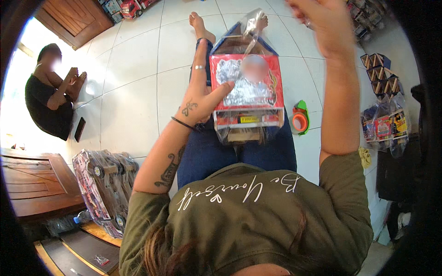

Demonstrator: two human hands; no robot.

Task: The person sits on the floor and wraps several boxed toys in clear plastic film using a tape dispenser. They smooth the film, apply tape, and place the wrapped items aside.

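Above tiles (138, 69), left grip (202, 95) holds box (251, 89) from left.

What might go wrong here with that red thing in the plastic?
The red, box-shaped item in clear plastic might slip off the blue-jeaned lap: only the left hand steadies it, while the right hand is raised away. The green-and-orange tape dispenser, on the floor beside the lap, could get knocked.

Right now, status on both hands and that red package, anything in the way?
Left hand holding plastic-wrapped red package, thumb on front. Right hand raised apart, blurred. Tape dispenser on floor, right side, not blocking.
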